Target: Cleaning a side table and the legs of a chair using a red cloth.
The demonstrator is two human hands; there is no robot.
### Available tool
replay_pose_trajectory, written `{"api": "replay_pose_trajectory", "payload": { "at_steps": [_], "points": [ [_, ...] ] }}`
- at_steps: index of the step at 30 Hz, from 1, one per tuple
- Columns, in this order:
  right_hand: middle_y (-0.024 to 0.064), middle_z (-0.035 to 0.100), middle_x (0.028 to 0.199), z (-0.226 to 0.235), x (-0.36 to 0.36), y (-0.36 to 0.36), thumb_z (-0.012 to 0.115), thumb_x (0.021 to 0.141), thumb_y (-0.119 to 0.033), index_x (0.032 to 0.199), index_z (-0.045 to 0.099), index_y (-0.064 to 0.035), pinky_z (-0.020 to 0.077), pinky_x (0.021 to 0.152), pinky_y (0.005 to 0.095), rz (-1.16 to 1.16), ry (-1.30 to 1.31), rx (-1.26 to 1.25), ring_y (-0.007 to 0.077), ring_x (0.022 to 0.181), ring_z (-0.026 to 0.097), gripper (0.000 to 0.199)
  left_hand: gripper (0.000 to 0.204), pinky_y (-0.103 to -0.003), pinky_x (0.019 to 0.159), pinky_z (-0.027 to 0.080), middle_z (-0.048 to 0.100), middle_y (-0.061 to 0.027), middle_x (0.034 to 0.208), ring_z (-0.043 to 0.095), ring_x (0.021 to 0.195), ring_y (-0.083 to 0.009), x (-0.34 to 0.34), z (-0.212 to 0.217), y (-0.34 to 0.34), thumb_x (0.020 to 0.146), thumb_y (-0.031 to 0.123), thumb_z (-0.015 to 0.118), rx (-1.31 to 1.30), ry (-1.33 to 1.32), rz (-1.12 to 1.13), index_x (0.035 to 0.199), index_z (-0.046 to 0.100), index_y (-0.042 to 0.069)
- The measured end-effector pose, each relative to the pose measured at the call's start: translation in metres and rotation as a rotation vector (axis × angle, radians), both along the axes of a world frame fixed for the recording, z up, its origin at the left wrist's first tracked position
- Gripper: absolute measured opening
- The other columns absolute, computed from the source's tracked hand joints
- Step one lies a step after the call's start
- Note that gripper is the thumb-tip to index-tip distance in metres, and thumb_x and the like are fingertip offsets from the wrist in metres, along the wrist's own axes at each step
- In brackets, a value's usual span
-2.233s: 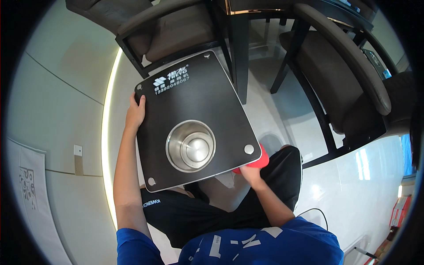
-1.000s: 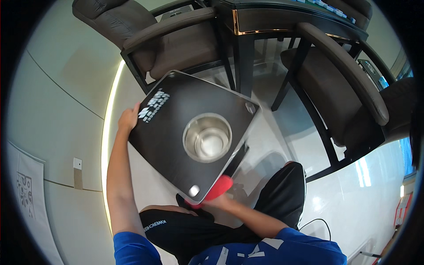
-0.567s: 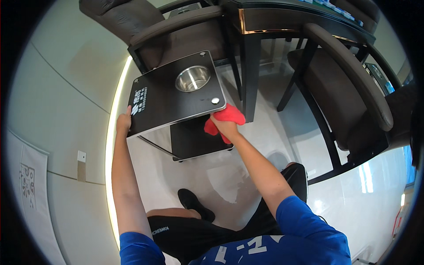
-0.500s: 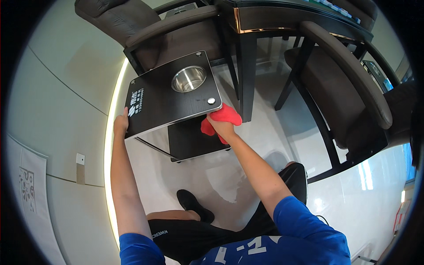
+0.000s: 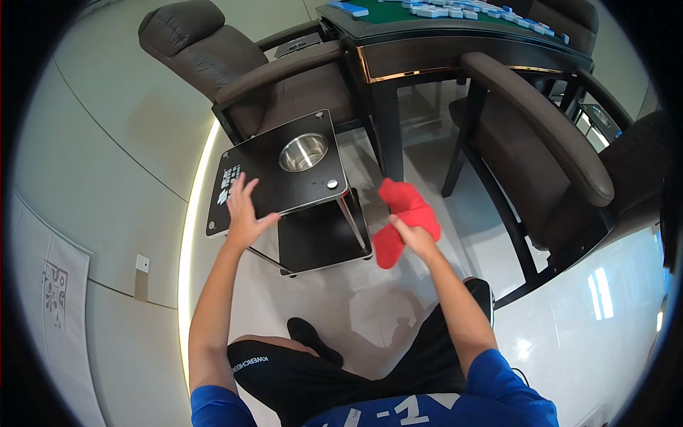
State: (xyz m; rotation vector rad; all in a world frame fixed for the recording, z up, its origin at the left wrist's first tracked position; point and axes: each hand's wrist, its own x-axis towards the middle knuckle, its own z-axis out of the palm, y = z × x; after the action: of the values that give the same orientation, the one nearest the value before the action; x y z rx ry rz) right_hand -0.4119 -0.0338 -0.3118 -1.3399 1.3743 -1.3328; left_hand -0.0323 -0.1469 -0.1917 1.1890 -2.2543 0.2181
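Note:
A small black side table (image 5: pixel 268 166) on casters stands in front of me, with a lower shelf (image 5: pixel 320 238) beneath its top. A round stainless steel cup holder (image 5: pixel 304 152) is sunk into the top near the far right. My left hand (image 5: pixel 246 217) hovers over the near left edge of the tabletop, fingers spread, holding nothing. To the right of the table, my right hand (image 5: pixel 418 238) is closed around a bunched red cloth (image 5: pixel 407 208), clear of the table. The cloth hangs out on both sides of the fist.
A brown padded armchair (image 5: pixel 299 92) stands right behind the side table, and another armchair (image 5: pixel 526 164) is at the right. Beyond is a dark game table (image 5: pixel 427 64) with mahjong tiles (image 5: pixel 455 10). A pale wall with a light strip (image 5: pixel 186 249) runs along the left.
Both hands have let go of the side table's edges. My left hand has moved right and opened above the top; the right has drawn away to the right with the red cloth.

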Motion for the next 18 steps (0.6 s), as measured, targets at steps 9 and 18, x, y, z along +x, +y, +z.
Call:
{"api": "replay_pose_trajectory", "payload": {
  "at_steps": [9,18],
  "points": [
    [0.0186,0.062,0.126,0.113,-0.087,0.051,0.049,0.095,-0.037,0.123,0.057,0.0008,0.0425,0.104,0.0468,0.116,-1.234,-0.022,0.0328,0.120,0.056,0.048,0.084,-0.062,0.112,0.030,0.035,0.0009,0.156,0.033,0.143,-0.0248,-0.016,-0.009,-0.008,0.074,0.002,0.066,0.171,-0.293,0.235,0.148,0.035,0.028],
    [0.0173,0.061,0.129,0.088,-0.080,0.061,0.046,0.097,-0.036,0.126,0.057,0.0001,0.0414,0.107,0.0432,0.155,-1.079,0.151,0.0316,0.121,0.057,0.047,0.075,-0.054,0.108,0.039,0.046,-0.0008,0.149,0.043,0.137,-0.0246,-0.008,-0.010,-0.007,0.080,-0.006,0.055,-0.030,-0.299,0.211,0.147,0.041,0.026]
  ]
}}
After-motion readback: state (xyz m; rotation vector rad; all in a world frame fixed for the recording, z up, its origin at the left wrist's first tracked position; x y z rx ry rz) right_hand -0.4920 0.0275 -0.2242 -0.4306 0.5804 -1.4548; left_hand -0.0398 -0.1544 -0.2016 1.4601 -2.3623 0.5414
